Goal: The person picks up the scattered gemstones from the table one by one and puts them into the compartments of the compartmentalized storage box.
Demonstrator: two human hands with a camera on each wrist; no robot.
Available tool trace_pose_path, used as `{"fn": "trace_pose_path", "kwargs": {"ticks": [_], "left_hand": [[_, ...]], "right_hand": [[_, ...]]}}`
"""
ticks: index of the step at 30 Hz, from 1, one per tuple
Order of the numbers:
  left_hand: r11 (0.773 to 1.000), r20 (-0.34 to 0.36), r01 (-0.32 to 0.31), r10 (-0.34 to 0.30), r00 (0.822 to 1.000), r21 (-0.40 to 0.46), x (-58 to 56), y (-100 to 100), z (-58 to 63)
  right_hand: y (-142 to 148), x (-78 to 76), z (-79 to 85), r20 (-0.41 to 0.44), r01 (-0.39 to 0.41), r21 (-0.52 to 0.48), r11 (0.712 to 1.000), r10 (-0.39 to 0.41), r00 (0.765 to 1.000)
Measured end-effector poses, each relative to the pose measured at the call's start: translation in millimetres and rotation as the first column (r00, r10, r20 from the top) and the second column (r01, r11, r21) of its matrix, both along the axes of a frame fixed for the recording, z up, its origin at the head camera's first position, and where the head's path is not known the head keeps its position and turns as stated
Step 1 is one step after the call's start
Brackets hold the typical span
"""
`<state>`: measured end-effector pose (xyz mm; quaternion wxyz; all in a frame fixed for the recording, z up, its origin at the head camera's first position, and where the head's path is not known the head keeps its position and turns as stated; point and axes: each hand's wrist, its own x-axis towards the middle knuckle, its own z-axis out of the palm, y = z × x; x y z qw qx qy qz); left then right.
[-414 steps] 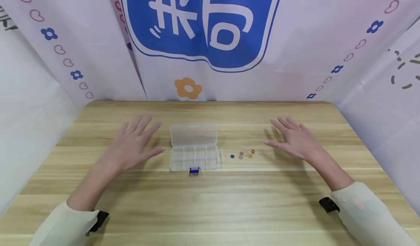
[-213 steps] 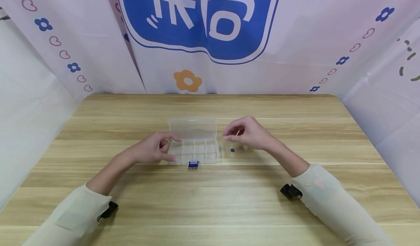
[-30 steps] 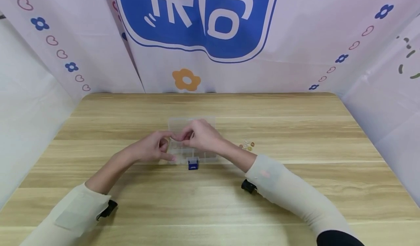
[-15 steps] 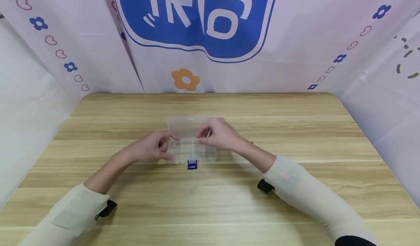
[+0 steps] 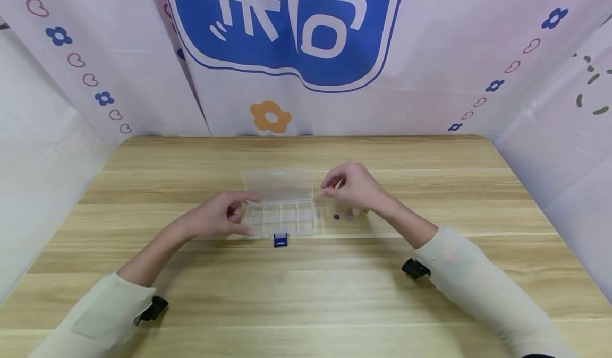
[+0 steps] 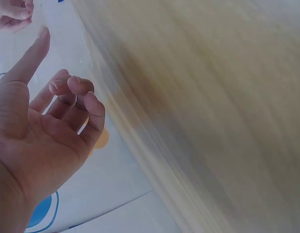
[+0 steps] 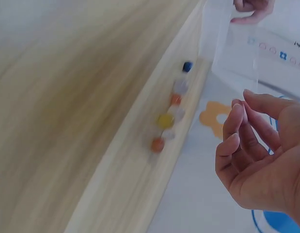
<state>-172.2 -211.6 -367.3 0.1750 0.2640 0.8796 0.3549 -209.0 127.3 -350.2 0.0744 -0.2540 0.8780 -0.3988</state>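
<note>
A clear plastic compartment box (image 5: 289, 219) lies on the table, its lid (image 5: 278, 186) raised at the back and a blue latch (image 5: 280, 239) at the front. My left hand (image 5: 216, 215) grips its left end between index finger and thumb, the other fingers curled. A small pale piece (image 5: 254, 214) sits in the back-left compartment. To the right, my right hand (image 5: 356, 188) hovers with thumb and index tips together; I see nothing between them. Below it lie small gem-like pieces: a blue one (image 7: 187, 66), a yellow one (image 7: 165, 121), orange ones (image 7: 158, 144) and clear ones (image 7: 181, 86).
The wood-grain table (image 5: 306, 294) reaches back to a white printed cloth (image 5: 406, 103) hanging behind its far edge. More white cloth (image 5: 52, 188) hangs at the sides. Black wrist mounts (image 5: 154, 309) sit under both sleeves.
My right hand has gone from over the box's left compartments to above the loose pieces at the right. The pale piece in the back-left compartment now shows. My left hand stays put.
</note>
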Motion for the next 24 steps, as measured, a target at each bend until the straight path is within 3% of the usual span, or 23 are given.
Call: {"fn": "trace_pose_path", "kwargs": {"ticks": [10,24], "left_hand": [[1.0,-0.005,-0.03,0.03,1.0,-0.01,4.1,-7.8,2.5],[0.998,0.052,-0.045,0.046,0.998,-0.032,1.6,-3.0,4.5]], "right_hand": [[34.2,-3.5,-3.8,0.014,0.107,0.062,0.992,-0.108,0.994],[68.0,-7.7,-16.7,0.063,0.076,0.122,0.99,-0.084,0.994]]}}
